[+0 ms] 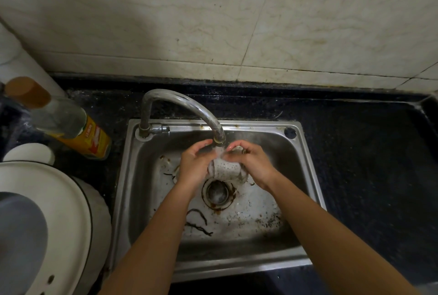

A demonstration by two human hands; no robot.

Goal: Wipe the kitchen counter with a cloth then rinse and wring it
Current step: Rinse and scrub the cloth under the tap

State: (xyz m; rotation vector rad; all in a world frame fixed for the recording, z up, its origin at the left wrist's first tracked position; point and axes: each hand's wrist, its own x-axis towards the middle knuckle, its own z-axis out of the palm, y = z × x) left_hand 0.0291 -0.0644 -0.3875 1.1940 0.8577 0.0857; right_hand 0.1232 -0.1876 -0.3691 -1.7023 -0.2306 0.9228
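Cloth (225, 169): pale and dotted, bunched into a short roll and held between both hands right under the tap's spout, in the running water.
Left hand (194, 164): grips the cloth's left end; its fingers (201, 145) curl round the cloth, the tips up beside the spout.
Right hand (251, 164): grips the cloth's right end, the fingers curled over it on the other side of the spout.
Tap (184, 102): curved metal; its base stands on the sink's back rim and the spout arches forward and right, with water pouring from it onto the cloth.
Sink (237, 265): steel, lying below the tap; the floor is wet and stained, with dark strands and specks.
Drain (216, 191): below the spout, just nearer the person than the cloth.
Desk (369, 152): dark and speckled, running round the sink to the tap's right and left.
Bottle (71, 126): left of the tap on the desk; clear, with a brown cap and a yellow label.
Lid (59, 211): white and round, far left of the tap and nearer the person.
Wall (237, 22): pale veined tiles behind the tap.
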